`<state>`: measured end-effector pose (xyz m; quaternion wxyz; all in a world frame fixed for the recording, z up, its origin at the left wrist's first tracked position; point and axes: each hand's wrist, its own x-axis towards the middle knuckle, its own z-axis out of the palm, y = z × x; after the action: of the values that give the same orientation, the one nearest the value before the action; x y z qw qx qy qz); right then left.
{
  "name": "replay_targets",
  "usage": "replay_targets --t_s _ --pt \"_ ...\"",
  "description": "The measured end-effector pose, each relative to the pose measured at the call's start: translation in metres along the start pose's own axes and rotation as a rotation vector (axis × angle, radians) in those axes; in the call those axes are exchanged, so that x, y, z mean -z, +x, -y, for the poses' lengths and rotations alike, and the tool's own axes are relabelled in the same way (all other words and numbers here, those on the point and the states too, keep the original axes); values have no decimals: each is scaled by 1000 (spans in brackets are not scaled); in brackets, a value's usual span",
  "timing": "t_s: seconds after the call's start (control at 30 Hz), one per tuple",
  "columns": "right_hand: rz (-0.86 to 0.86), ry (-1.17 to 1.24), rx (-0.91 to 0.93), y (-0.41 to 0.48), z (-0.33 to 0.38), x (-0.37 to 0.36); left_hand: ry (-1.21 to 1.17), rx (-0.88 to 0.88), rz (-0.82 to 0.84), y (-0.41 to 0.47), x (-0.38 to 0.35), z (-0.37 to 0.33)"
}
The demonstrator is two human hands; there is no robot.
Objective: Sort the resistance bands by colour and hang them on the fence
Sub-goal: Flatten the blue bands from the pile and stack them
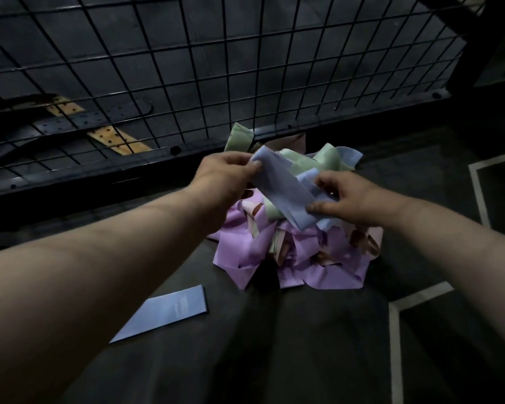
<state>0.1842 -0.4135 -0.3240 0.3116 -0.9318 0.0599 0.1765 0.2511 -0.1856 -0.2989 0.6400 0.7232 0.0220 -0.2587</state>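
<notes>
A heap of resistance bands (292,252) lies on the dark floor in front of the black wire fence (216,68); purple ones are at the front, green and blue ones at the back. Both hands hold one blue band (283,191) above the heap. My left hand (225,173) pinches its upper end, and my right hand (350,199) grips its lower end. Another blue band (164,313) lies flat on the floor at the lower left, apart from the heap.
Behind the fence, dark and tan perforated straps (79,123) lie on the ground. White painted lines (397,345) mark the floor at the right. A dark block (496,53) stands at the upper right.
</notes>
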Motion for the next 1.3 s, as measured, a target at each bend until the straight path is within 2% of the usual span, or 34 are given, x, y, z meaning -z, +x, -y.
replay_targets --t_s 0.1,0.3,0.37,0.5,0.57,0.73,0.97,1.13,1.3 --pt "-17 34 -33 0 -6 -1 7 1 -39 -2 6 -8" --pt "-241 685 -175 -2 -2 1 -127 110 -128 -6 17 -14" --pt "-186 669 -143 -1 6 0 -101 116 -94 -9 17 -16" --pt "66 517 62 -1 24 -17 -121 85 101 -19 12 -28" --pt "79 471 119 0 33 -22 -171 76 146 -23 11 -34" --pt "127 803 38 -10 51 -18 -285 117 7 -24 19 -37" --pt "154 1192 -179 -12 86 -17 -266 250 -196 -39 61 -27" --pt "174 1219 -82 -14 133 -10 -101 248 -239 -65 99 -23" --pt "84 785 18 -23 179 0 29 157 -266 -106 146 -39"
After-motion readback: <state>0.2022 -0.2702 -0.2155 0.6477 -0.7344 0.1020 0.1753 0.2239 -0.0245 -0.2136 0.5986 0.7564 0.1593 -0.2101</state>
